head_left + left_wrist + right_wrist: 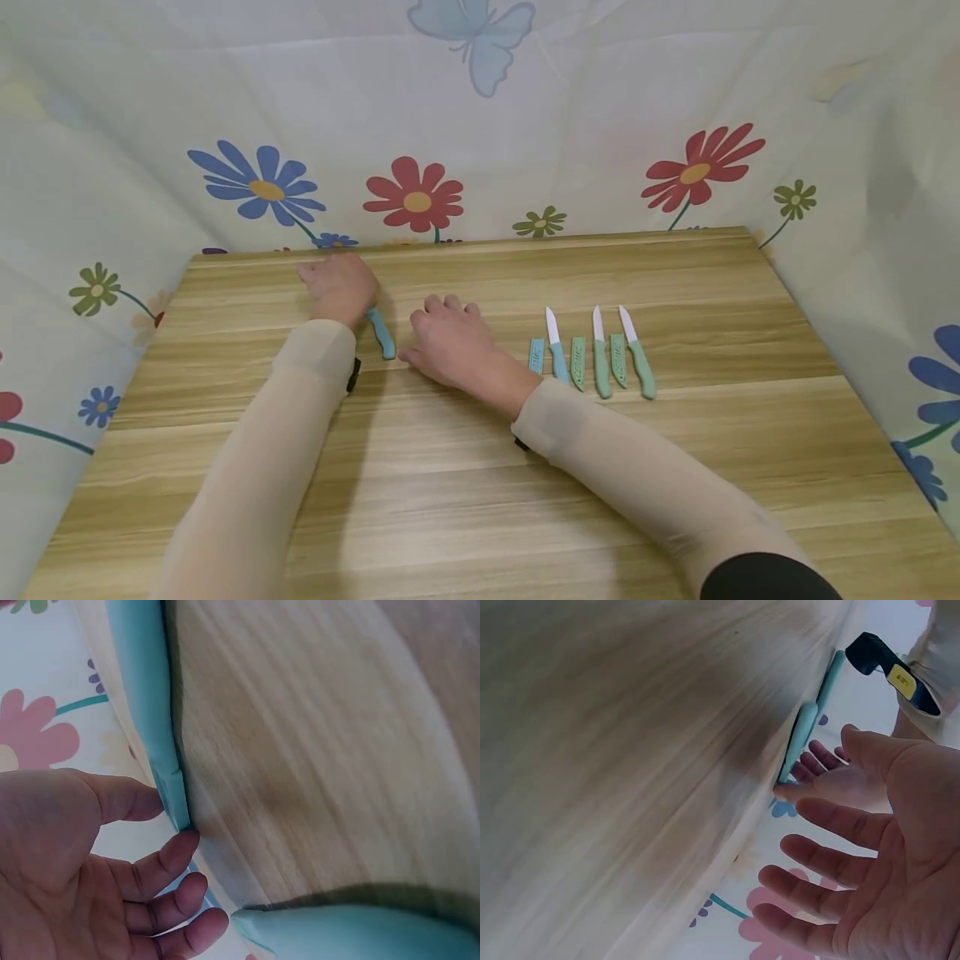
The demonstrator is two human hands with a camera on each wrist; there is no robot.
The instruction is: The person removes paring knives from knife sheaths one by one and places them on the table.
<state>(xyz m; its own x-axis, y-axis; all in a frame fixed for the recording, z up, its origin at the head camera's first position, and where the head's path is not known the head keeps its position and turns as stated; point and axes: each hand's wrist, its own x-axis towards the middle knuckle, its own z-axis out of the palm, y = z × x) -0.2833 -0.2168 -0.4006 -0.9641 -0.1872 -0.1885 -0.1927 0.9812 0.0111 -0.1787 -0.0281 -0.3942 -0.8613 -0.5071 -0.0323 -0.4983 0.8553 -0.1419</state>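
Observation:
At the back left of the table, my left hand (341,283) is turned palm down. In the left wrist view its thumb and index finger pinch the narrow end of a blue-handled knife (146,682); the fingers cover its front part. A second blue-green handle (367,930) lies past the little finger, hidden in the head view. My right hand (453,337) hovers right of the pinched knife, fingers loosely spread, holding nothing. To its right lie a blue-handled knife (557,346), two green-handled knives (602,358), a blue sheath (536,354) and two green sheaths (577,362).
The knives and sheaths alternate in a row right of centre, pale blades pointing to the back. Fabric printed with flowers (412,196) encloses the wooden table (450,492) at the back and sides. My right forearm crosses close below the row.

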